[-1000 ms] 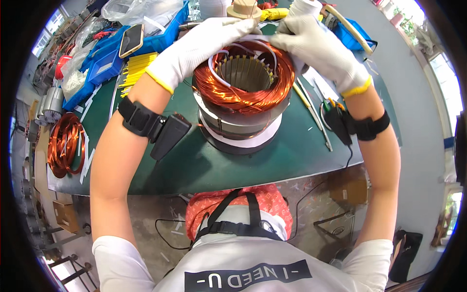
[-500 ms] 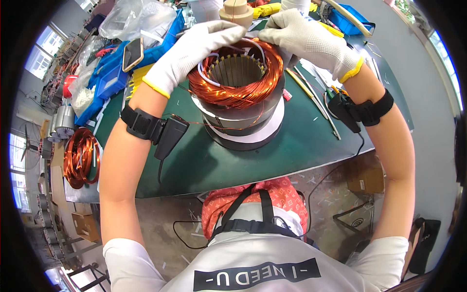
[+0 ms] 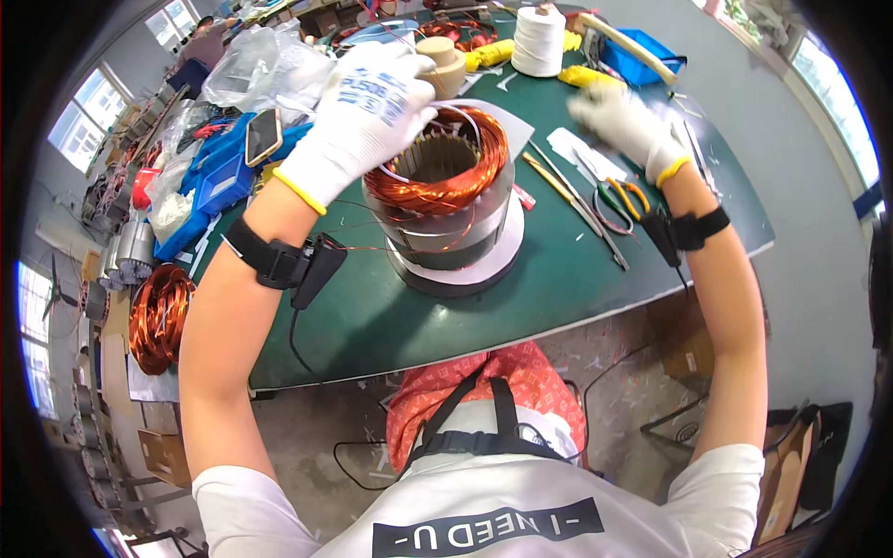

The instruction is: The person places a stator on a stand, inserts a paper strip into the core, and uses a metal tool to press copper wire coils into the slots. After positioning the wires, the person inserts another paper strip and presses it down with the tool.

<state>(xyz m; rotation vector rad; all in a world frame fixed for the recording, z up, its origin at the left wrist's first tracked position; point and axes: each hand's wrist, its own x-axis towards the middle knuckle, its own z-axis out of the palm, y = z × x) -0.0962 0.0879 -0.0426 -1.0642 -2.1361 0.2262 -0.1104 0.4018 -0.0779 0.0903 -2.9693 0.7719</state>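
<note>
Currently, I list: copper-wound stator (image 3: pixel 442 223), upright on green table (image 3: pixel 558 279); left hand (image 3: pixel 377 98), curled at its rim, grip unclear; right hand (image 3: pixel 623 123), blurred, closure unclear; loose wire (image 3: pixel 367 248), liable to snag the forearm box (image 3: pixel 318 270) should that arm retreat.

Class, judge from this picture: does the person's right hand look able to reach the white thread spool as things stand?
Probably yes: the right hand is near, and the white thread spool stands upright with its near side uncovered. A yellow bundle lies between them, but looks low enough to pass over.
</note>
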